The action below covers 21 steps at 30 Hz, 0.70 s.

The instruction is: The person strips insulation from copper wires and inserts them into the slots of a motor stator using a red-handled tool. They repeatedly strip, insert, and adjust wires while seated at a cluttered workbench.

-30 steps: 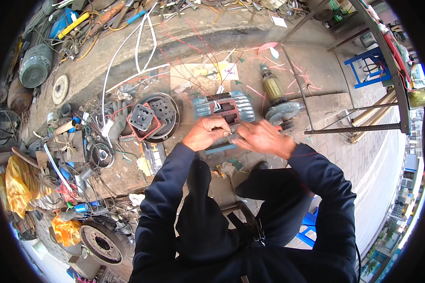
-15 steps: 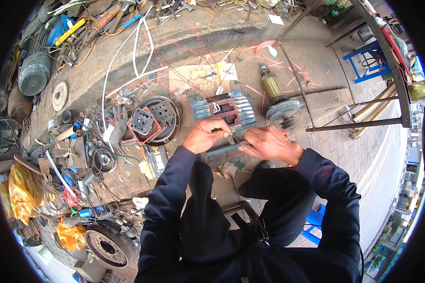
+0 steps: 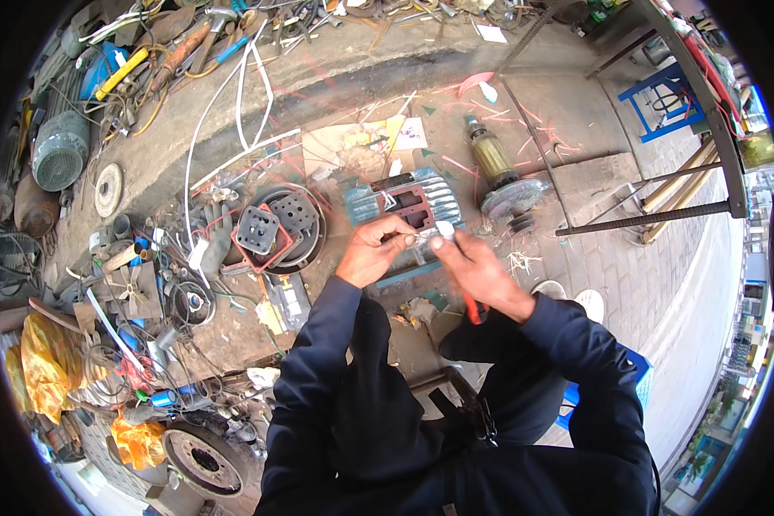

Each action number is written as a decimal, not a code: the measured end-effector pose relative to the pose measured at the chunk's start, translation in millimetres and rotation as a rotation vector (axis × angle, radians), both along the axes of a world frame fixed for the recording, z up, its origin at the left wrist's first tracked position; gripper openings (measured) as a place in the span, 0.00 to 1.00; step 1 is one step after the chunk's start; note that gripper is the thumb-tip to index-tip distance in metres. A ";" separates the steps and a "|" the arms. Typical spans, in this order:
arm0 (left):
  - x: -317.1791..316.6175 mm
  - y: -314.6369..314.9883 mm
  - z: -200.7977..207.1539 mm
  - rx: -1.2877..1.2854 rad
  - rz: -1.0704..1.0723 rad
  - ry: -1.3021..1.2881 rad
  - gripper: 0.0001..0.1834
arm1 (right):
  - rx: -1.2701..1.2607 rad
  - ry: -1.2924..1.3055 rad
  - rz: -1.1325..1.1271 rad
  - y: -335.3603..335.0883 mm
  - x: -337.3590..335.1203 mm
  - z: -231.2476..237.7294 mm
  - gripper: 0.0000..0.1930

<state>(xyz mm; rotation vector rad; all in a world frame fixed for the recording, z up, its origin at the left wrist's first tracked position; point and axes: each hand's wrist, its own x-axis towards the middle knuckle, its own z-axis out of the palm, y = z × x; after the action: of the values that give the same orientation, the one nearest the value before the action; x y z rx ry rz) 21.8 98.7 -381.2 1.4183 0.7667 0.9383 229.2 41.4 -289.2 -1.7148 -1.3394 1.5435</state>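
from my end, i'd brace both wrists and give the thin strand (image 3: pixel 420 236) light, even tension so it doesn't kink or snap. my left hand (image 3: pixel 374 249) is pinched on it; my right hand (image 3: pixel 482 273) is wrapped around a red-handled tool (image 3: pixel 472 308), its tip too small to make out. the strand sits between my fingertips, over the near side of the blue-grey, finned motor housing (image 3: pixel 414 196) with its reddish opening.

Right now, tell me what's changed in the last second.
The right hand now holds a red-handled tool, its handle jutting below the palm. Light shoes have appeared right of that wrist. The left hand still pinches something thin; the finned housing hasn't moved.
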 end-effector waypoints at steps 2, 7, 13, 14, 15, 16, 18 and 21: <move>2.7 -1.9 -0.9 -0.012 0.041 0.017 0.02 | -0.131 0.055 -0.070 11.5 -20.7 -6.8 0.25; 5.0 -5.1 -2.1 0.042 0.101 0.025 0.04 | -0.424 0.422 -0.308 14.1 -27.7 -3.9 0.22; 10.0 -8.7 1.5 0.095 0.159 0.067 0.04 | -0.376 0.560 -0.493 -0.8 -10.5 9.1 0.21; 9.7 -8.7 3.0 0.117 0.162 0.077 0.04 | -0.390 0.532 -0.473 4.6 -18.7 5.4 0.21; 9.3 -8.5 4.7 0.143 0.168 0.097 0.04 | -0.386 0.527 -0.443 10.7 -26.4 2.6 0.21; 9.0 -9.1 6.2 0.145 0.165 0.103 0.04 | -0.438 0.522 -0.428 15.9 -33.7 0.9 0.20; 8.8 -9.9 8.0 0.156 0.167 0.121 0.04 | -0.507 0.547 -0.399 22.6 -34.4 4.4 0.19; 9.7 -11.3 7.5 0.142 0.184 0.132 0.04 | -0.540 0.591 -0.432 17.4 -10.0 20.6 0.18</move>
<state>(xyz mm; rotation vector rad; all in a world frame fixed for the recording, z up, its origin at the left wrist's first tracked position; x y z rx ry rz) 31.6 87.4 -373.7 1.5651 0.9575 1.0650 219.2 58.8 -268.6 -1.4934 -0.2501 2.0173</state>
